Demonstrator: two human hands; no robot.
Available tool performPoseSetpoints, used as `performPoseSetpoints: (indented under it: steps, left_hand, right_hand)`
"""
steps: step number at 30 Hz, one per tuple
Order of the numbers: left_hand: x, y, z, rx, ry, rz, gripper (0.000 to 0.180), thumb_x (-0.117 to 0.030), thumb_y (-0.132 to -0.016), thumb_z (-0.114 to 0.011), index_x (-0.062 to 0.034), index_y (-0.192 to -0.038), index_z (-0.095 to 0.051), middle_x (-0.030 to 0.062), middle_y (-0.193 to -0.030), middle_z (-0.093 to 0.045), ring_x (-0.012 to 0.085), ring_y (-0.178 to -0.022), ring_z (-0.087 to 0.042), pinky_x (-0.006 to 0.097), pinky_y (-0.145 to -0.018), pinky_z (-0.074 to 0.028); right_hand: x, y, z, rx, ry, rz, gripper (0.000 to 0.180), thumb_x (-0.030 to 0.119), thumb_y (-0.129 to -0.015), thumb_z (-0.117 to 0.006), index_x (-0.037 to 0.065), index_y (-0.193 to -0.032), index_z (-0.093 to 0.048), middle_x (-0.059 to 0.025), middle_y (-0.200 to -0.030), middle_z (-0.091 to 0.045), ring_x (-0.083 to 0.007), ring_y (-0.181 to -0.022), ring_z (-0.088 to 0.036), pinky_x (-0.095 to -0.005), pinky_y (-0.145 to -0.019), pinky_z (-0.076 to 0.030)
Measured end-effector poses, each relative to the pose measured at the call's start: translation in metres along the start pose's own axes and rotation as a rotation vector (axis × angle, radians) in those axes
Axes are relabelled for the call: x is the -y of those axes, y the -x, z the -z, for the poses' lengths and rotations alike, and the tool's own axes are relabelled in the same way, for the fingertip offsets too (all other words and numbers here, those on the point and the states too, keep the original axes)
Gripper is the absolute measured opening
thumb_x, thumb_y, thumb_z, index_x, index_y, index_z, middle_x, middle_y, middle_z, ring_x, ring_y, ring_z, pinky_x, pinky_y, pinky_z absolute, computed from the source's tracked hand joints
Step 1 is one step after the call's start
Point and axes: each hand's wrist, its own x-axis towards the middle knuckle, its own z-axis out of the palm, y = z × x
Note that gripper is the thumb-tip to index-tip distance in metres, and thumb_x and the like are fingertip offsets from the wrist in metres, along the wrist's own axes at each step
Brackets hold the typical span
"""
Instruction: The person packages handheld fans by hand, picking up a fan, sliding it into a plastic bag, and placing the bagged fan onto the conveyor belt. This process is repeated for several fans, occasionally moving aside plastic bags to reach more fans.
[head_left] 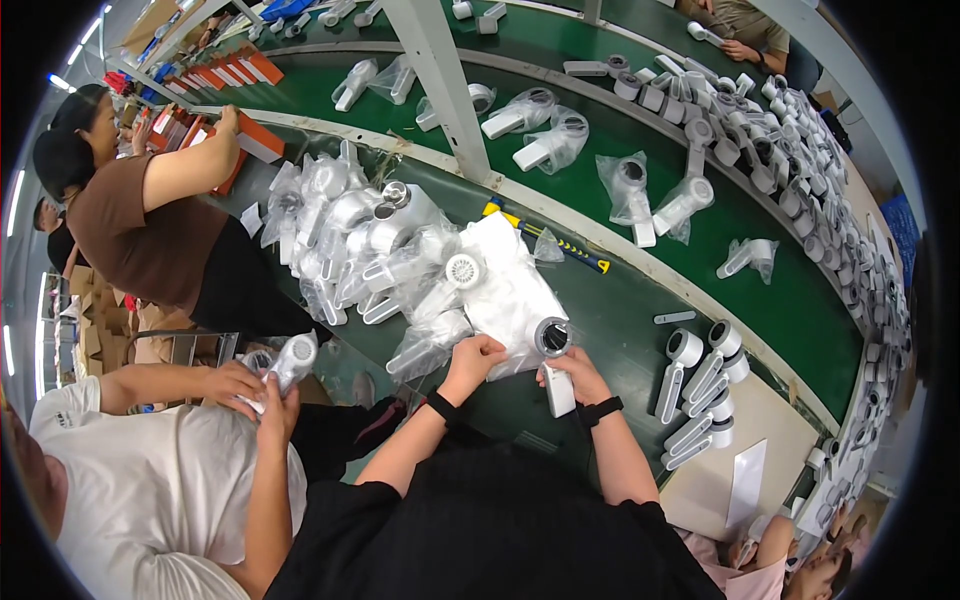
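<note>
Handheld fan (561, 388), white with a grey-rimmed round head, is grasped by its handle in the right grip (584, 378); the head stands out beyond the fingers with its open face turned up, and the handle's end is left jutting back toward the wearer. The fan's head is held over the near corner of a stack of clear plastic bags (510, 270). Just left of the head, apart from it, the left grip (475, 362) is set at the bags' edge with thumb and fingertips drawn together; whether plastic is pinched there cannot be told. Each wrist is circled by a black band (441, 408).

The dark green table (615, 300) is covered on the left by a heap of bagged fans (325, 225). On the right, unbagged fans (702, 390) are grouped beside a small pale strip (674, 317). Behind the bags, a yellow-handled tool (560, 244) is laid. At the left, another fan (293, 362) is held by a co-worker in white (170, 480). Farther off, more bagged fans (556, 140) are spread on a green conveyor belt (735, 215), and a curved line is crowded with white fans (790, 160).
</note>
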Motion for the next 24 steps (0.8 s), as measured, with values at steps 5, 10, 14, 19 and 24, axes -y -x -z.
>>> performPoseSetpoints:
  steps: [5, 10, 14, 19, 24]
  left_hand:
    - [-0.005, -0.002, -0.002, 0.093, 0.385, 0.116, 0.012, -0.011, -0.083, -0.068, 0.0004, -0.085, -0.067, 0.0020, -0.070, -0.064, 0.0077, -0.062, -0.057, 0.023, -0.058, -0.046]
    - [-0.008, 0.000, -0.011, 0.075, 0.588, 0.192, 0.012, -0.013, -0.087, -0.063, -0.0012, -0.089, -0.064, 0.0003, -0.076, -0.063, 0.0057, -0.063, -0.055, 0.023, -0.056, -0.045]
    - [-0.004, -0.004, -0.011, 0.083, 0.475, 0.093, 0.012, -0.014, -0.090, -0.059, -0.0023, -0.093, -0.061, -0.0008, -0.076, -0.061, 0.0044, -0.063, -0.051, 0.021, -0.056, -0.042]
    - [0.003, 0.003, -0.003, -0.069, 0.381, -0.035, 0.011, -0.013, -0.092, -0.056, -0.0017, -0.092, -0.057, 0.0001, -0.072, -0.058, 0.0049, -0.062, -0.050, 0.022, -0.057, -0.042]
    - [-0.018, 0.012, 0.009, -0.218, -0.032, -0.467, 0.004, -0.007, -0.088, -0.057, -0.0036, -0.088, -0.056, 0.0090, -0.074, -0.056, 0.0220, -0.069, -0.056, 0.033, -0.062, -0.045]
  right_hand:
    - [-0.002, 0.003, 0.015, -0.146, 0.061, 0.103, 0.026, 0.006, -0.081, -0.062, -0.003, -0.104, -0.054, -0.0126, -0.084, -0.063, -0.0187, -0.068, -0.065, -0.0297, -0.064, -0.054]
    - [-0.019, 0.013, 0.012, -0.181, 0.442, 0.390, 0.037, 0.002, -0.077, -0.065, -0.001, -0.112, -0.054, -0.0082, -0.098, -0.061, -0.0157, -0.077, -0.063, -0.0288, -0.069, -0.053]
    - [-0.008, 0.012, -0.021, 0.063, 0.565, 0.526, 0.066, -0.004, -0.073, -0.066, 0.003, -0.134, -0.042, -0.0050, -0.114, -0.056, -0.0153, -0.099, -0.057, -0.0291, -0.080, -0.051]
    - [-0.005, -0.024, -0.012, 0.275, 0.406, 0.127, 0.071, 0.001, -0.074, -0.065, 0.006, -0.139, -0.037, -0.0085, -0.117, -0.056, -0.0201, -0.098, -0.059, -0.0322, -0.082, -0.049]
    - [0.001, -0.024, -0.023, 0.102, 0.840, 0.368, 0.064, 0.011, -0.078, -0.065, 0.002, -0.135, -0.039, -0.0111, -0.107, -0.060, -0.0197, -0.096, -0.059, -0.0319, -0.082, -0.048]
